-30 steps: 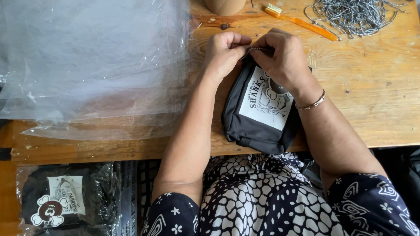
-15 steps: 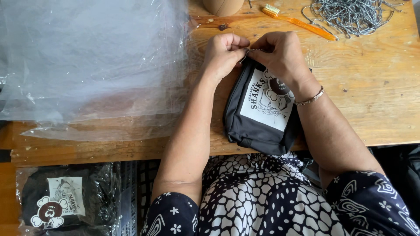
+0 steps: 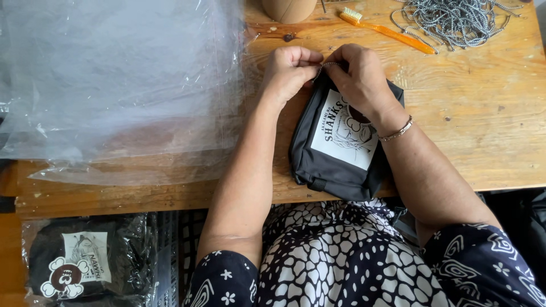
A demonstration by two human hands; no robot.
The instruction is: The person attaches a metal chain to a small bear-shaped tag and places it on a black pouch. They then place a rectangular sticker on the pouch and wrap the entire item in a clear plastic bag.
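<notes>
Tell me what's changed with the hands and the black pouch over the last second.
Very little. Both hands stay bunched at the top edge of the black pouch, the left hand and right hand pinching a small metal piece there, only shifting slightly. The pouch lies where it was on the wooden table. The clear plastic sheets, orange toothbrush and cord pile are unmoved.

Bare tabletop [image 3: 489, 131] right of the black pouch [image 3: 335, 165]: open passage. Left blocked by heaped clear plastic sheeting [image 3: 114, 85]. Far edge crowded: orange toothbrush [image 3: 387, 29], grey cord pile [image 3: 455, 20], brown cylinder base [image 3: 289, 8]. Narrow wood strip free between sheeting and hands [image 3: 327, 71].
</notes>
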